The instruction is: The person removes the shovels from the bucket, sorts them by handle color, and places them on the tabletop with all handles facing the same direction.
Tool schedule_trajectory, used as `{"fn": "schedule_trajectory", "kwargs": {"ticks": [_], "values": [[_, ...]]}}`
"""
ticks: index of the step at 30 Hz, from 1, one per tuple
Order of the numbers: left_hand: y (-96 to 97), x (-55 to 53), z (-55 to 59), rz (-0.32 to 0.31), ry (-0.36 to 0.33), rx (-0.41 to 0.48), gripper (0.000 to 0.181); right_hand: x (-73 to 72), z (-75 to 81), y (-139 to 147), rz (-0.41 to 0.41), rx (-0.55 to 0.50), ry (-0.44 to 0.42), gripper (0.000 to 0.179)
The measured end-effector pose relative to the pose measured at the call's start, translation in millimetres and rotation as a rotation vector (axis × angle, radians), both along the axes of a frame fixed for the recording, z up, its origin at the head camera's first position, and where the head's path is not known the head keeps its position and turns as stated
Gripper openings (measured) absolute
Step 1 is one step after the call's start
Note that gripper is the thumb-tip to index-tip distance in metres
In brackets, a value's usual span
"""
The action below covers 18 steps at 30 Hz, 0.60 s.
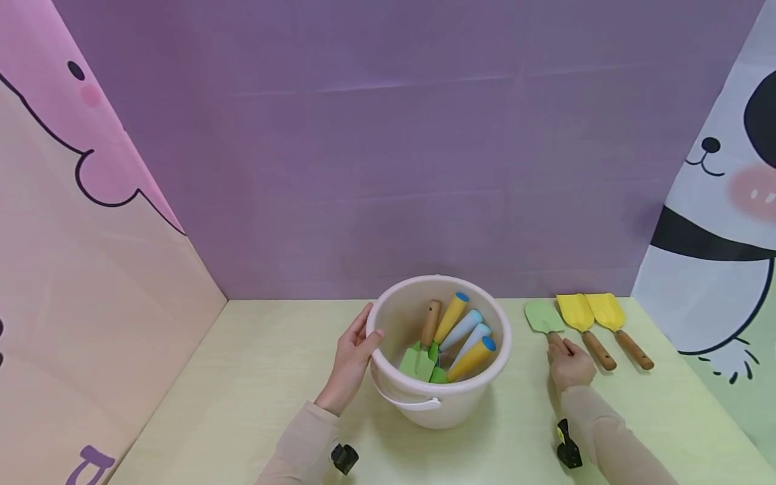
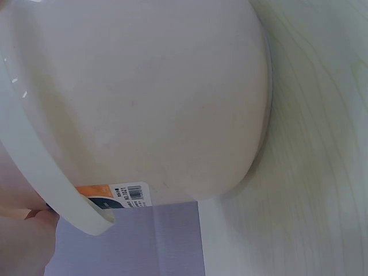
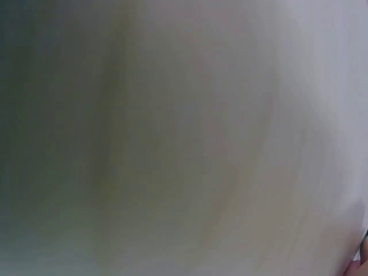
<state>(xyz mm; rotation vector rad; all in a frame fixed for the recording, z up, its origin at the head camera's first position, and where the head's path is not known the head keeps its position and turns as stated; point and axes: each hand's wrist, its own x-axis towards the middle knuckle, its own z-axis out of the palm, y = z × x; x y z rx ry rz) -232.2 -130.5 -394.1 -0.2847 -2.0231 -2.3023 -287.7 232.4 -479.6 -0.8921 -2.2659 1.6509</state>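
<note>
A pale pink bucket (image 1: 438,411) stands upright on the table, holding several small garden tools. My left hand (image 1: 351,353) grips its left rim, thumb over the edge and fingers along the outside. In the left wrist view, the bucket's side (image 2: 149,103) fills most of the frame, with a white handle (image 2: 34,155) hanging across it. To the right, my right hand (image 1: 572,367) holds a light green toy shovel (image 1: 543,315) by its wooden handle, the blade pointing away. The right wrist view is mostly blurred tabletop, with a bit of finger (image 3: 357,268) in the lower right corner.
Two yellow shovels (image 1: 576,311) (image 1: 606,310) with wooden handles lie just right of my right hand. Inside the bucket are a green trowel (image 1: 418,362) and tools with yellow handles (image 1: 471,358) and light blue handles (image 1: 462,329). A purple backdrop (image 1: 388,168) rises behind the table (image 1: 273,377).
</note>
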Motion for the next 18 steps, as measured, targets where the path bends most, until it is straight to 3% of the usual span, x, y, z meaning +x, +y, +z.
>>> {"fn": "schedule_trajectory", "kwargs": {"ticks": [18], "values": [[0.9,-0.5,-0.9,0.011,0.004,-0.021,0.061,-3.7,4.2,1.2,-0.009,-0.066,-0.001,0.054]]}}
